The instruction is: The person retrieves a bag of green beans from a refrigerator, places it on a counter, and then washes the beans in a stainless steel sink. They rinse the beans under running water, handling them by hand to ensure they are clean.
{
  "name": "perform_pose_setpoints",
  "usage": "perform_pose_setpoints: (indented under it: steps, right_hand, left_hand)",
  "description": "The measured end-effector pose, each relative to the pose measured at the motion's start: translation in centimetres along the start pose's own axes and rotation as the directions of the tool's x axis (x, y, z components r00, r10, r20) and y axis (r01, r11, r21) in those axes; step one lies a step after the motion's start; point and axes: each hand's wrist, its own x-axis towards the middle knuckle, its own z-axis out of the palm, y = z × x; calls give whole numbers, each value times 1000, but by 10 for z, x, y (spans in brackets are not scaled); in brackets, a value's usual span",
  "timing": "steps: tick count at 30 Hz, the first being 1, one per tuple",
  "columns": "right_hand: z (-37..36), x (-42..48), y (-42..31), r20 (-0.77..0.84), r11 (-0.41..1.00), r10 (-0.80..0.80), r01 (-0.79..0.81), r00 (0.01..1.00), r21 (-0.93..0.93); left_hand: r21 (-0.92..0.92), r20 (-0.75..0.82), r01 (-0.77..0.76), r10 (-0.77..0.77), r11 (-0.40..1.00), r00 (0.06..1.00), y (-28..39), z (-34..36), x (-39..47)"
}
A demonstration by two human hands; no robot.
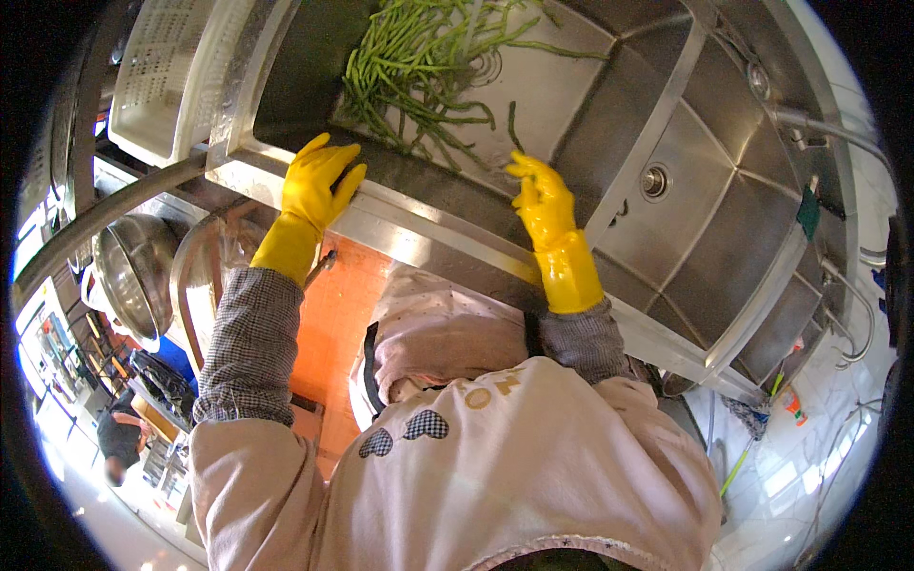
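Observation:
A loose heap of long green beans (421, 68) lies in water in a stainless steel sink basin (564, 107). My left hand (318, 182), in a yellow rubber glove, rests on the basin's front rim with nothing in it, the fingers spread towards the inside. Over the basin, near its front right, is my right hand (543, 200) in a matching wet glove, its fingers curled. One short piece of green bean (513, 125) lies just beyond those fingertips; whether they touch it, I cannot tell.
On the right are another sink basin with a drain (654, 182) and a green scouring pad (808, 210) on a divider. A white perforated plastic basket (153, 78) stands at the left. Below it are a metal bowl (136, 275) and a pipe. A person (121, 435) is far off, lower left.

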Motion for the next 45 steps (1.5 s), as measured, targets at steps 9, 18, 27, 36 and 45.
perform_pose_setpoints:
  steps: [9, 18, 27, 36, 45]
  right_hand:
    - [-204, 43, 29, -619, 977, -110, 200, 777, 78]
    - [-280, 31, 275, -304, 706, 692, -528, 655, 472]
    - [-193, 25, 214, -63, 338, 397, -209, 916, -917]
    - [-169, 33, 216, 25, 246, 565, -140, 825, -959]
    - [-309, 22, 95, -394, 373, 154, -422, 906, -826]
  left_hand:
    - [29, 15, -17, 17, 999, 1000, 0, 0, -1]
    - [18, 107, -33, 31, 999, 994, 12, -1, 14]
    - [47, 133, 16, -22, 999, 991, 19, 0, 12]
    - [54, 149, 37, -45, 998, 988, 13, -10, 20]
    - [8, 92, 61, -62, 998, 994, 17, -6, 17]
